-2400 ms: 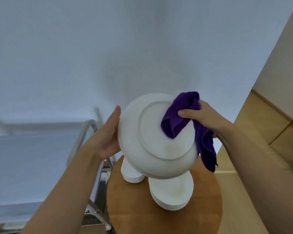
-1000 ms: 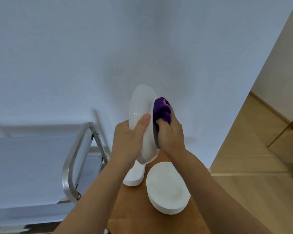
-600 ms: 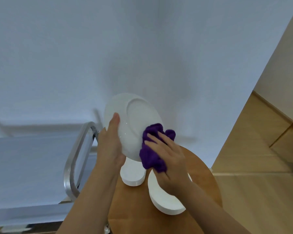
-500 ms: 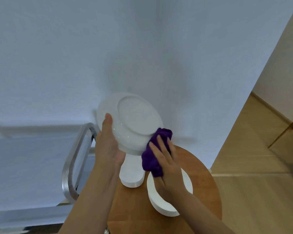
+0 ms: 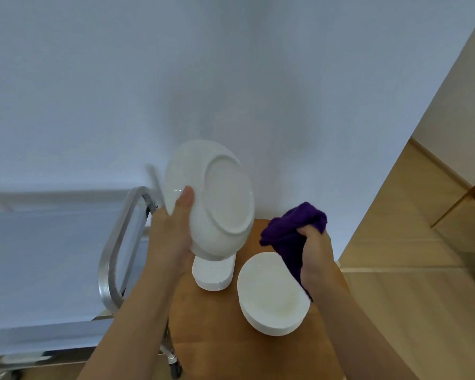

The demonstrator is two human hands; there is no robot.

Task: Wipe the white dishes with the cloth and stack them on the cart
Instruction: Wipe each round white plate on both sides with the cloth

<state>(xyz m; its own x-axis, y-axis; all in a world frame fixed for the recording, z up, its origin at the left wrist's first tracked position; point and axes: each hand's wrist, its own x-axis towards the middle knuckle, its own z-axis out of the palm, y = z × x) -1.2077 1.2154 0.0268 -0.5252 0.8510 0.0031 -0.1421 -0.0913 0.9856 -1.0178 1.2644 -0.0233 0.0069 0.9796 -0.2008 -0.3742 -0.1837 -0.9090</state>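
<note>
The white dish is up in the air over the far-left part of the round wooden bench, tilted so its underside and foot ring face the person. The left hand has it by the lower-left rim, the thumb laid across the back of the dish and the rest of the grip curled behind where I cannot see it. The purple cloth is bunched in the right hand, whose grip is closed round it, a loose end hanging down past the wrist. Cloth and dish are apart, with a clear gap between them.

Below the raised dish, near the bench's far edge, stands a stack of small white dishes. Just to its right, towards the bench's right edge, sits a stack of wider white dishes, partly under the right hand. The cart stands off the bench's left side, its curved metal handle nearest the bench and its top covered in pale blue.
</note>
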